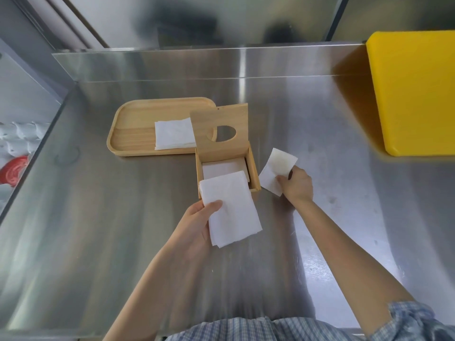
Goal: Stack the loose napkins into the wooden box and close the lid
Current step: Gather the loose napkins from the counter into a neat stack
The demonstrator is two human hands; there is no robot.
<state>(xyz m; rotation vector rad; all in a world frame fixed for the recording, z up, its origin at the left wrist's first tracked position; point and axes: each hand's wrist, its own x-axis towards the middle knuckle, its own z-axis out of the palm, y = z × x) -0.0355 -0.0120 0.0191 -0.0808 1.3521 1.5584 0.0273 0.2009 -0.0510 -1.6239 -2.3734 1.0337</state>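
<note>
The wooden box (254, 169) stands open in the middle of the steel counter, its lid (219, 143) with an oval hole raised upright at the back. White napkins (222, 167) lie inside it. My left hand (197, 223) grips a small stack of napkins (230, 209) just in front of the box, overlapping its front edge. My right hand (296, 184) holds a single napkin (277, 169) just right of the box. More napkins (173, 135) lie on a wooden tray (133, 134) behind and left of the box.
A yellow cutting board (416, 92) sits at the back right of the steel counter (320, 134). A steel backsplash runs along the rear. Off the left edge, below, lie a red object (14, 169) and white items.
</note>
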